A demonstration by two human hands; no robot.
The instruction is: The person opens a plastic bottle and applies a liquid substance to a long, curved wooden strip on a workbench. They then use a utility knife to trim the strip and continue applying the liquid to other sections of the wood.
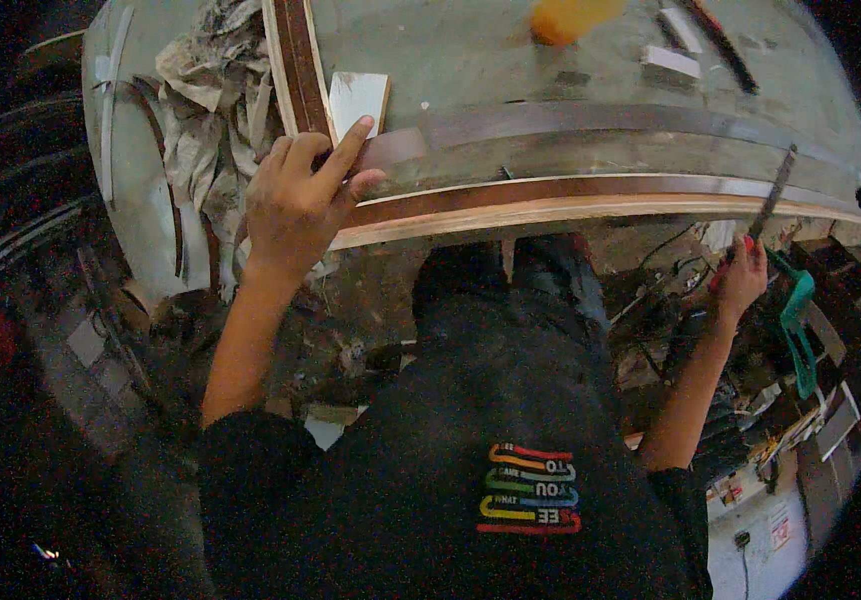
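My left hand (295, 205) lies over the left corner of a wooden frame (550, 209) with a dark brown inlay. Its index finger and thumb reach apart, while the other fingers curl over the frame's side piece (302, 65). Beside those fingertips are a small white block (362, 98) and the end of a long thin greyish-brown strip (570, 120), which runs to the right along the table. Off the table's near edge at the right, my right hand (742, 275) is closed around the red handle of a tool with a narrow dark blade (778, 188) pointing up.
Crumpled grey cloth (205, 100) lies on the left of the glass-like tabletop (480, 60). An orange-yellow object (557, 25), white pieces (670, 62) and a dark rod (725, 50) are at the far side. Below right are a green tool frame (798, 330) and scraps.
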